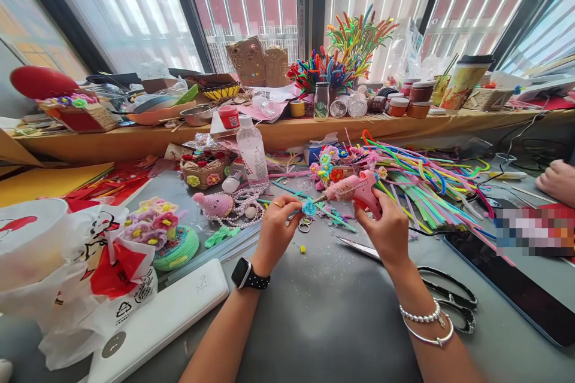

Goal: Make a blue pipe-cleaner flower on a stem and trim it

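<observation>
Between the fingertips of my left hand (279, 224) is a small blue pipe-cleaner flower (309, 208). My right hand (386, 230) is wrapped round the handle of a pink glue gun (354, 188). The gun's nozzle points left, close above the flower; whether it touches cannot be made out. A tiny yellow piece (302, 249) lies on the grey table (314, 323) below my hands, and a metal ring (305, 226) sits just under the flower. Scissors (444, 299) with black handles lie partly behind my right wrist.
Bundles of coloured pipe cleaners (426, 191) spread at the back right. A phone (507, 287) lies at the right, near another person's hand (557, 181). A white power bank (166, 323), a plastic bag (112, 263) and a clear bottle (252, 155) stand or lie leftward. Jars line the ledge (179, 134).
</observation>
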Demonstrator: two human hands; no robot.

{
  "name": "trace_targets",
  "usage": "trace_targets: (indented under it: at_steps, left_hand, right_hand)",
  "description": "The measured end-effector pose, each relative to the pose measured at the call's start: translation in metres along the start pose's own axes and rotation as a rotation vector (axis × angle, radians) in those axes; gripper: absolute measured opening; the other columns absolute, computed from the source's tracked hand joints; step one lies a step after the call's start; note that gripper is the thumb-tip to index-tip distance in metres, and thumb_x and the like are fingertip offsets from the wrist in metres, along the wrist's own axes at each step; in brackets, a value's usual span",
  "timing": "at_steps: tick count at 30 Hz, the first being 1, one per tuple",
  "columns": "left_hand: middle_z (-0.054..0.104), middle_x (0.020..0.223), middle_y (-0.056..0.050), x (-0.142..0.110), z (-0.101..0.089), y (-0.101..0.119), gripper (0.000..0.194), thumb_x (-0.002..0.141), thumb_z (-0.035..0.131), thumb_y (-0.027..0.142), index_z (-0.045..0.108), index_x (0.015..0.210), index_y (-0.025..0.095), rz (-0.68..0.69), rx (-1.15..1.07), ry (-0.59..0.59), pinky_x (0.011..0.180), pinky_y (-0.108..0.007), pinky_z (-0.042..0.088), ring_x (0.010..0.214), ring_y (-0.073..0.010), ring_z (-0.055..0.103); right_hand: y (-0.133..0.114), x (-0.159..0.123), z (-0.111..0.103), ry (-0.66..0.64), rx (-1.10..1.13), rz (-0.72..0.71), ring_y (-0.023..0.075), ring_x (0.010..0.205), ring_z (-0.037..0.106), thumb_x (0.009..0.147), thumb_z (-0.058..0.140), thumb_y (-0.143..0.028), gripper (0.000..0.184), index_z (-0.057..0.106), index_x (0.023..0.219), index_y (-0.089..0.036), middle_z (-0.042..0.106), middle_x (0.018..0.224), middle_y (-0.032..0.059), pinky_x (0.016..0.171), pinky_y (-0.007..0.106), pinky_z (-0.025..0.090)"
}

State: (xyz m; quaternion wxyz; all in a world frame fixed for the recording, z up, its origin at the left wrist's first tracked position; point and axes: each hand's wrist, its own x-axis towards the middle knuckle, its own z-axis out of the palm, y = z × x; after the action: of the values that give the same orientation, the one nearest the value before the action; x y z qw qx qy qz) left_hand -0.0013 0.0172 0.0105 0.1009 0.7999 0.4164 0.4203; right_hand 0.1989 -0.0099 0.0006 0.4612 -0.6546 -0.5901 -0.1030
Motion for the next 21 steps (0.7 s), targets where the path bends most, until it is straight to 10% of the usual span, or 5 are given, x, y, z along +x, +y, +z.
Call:
trace_targets:
  at_steps: [21]
  left_hand:
    - [0.057,0.078,-0.005,-0.0021,0.0022,-0.0019,0.012,0.074,0.052,0.020,0.062,0.080,0.018,0.082,0.119,0.125,0.069,-0.031,0.041,0.075,-0.0168,0.051]
  right_hand:
    - [0.0044,0.0008,0.0041,0.058,0.061,-0.138,0.0207,0.069,0.057,0.075,0.050,-0.032,0.031,0.053,0.097,-0.010,0.062,0.083,0.0106,0.062,0.030,0.045]
